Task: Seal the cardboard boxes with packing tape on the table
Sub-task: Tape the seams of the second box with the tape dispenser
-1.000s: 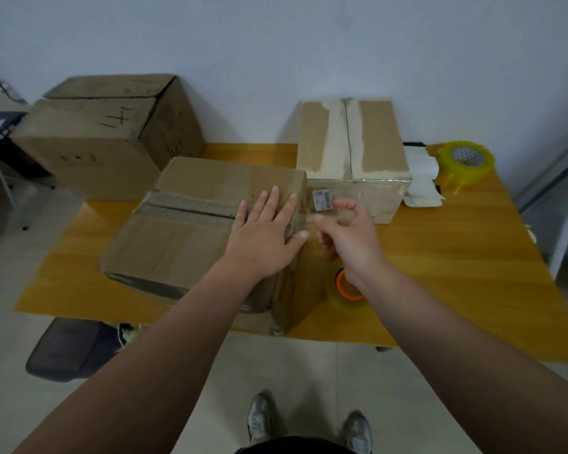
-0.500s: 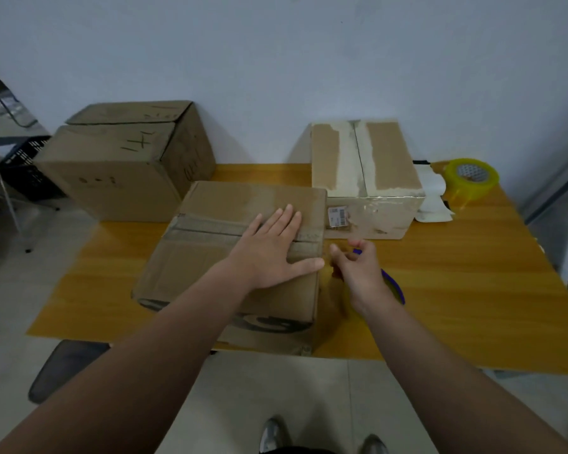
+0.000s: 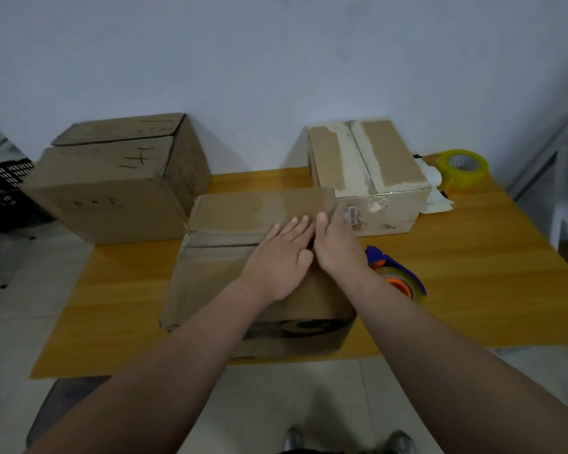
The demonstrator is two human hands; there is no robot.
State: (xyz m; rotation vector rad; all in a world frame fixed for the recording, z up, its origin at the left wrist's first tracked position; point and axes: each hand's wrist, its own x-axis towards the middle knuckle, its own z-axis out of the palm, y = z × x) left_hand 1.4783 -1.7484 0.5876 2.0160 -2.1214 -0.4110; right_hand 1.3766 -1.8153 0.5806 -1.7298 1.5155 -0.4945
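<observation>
While both hands, left hand (image 3: 281, 257) and right hand (image 3: 333, 244), lie flat with released fingers on the box (image 3: 230, 257), I would press the tape (image 3: 223, 239) firmly along the seam.

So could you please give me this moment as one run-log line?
left hand: flat on near box | right hand: pressing box's right edge | tape dispenser: on table

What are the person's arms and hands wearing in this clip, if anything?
Nothing shows on either: the left hand and right hand are bare, with no gloves, rings, watch or wristband. Both forearms are bare up to the frame edge, and no sleeve is in view.
</observation>
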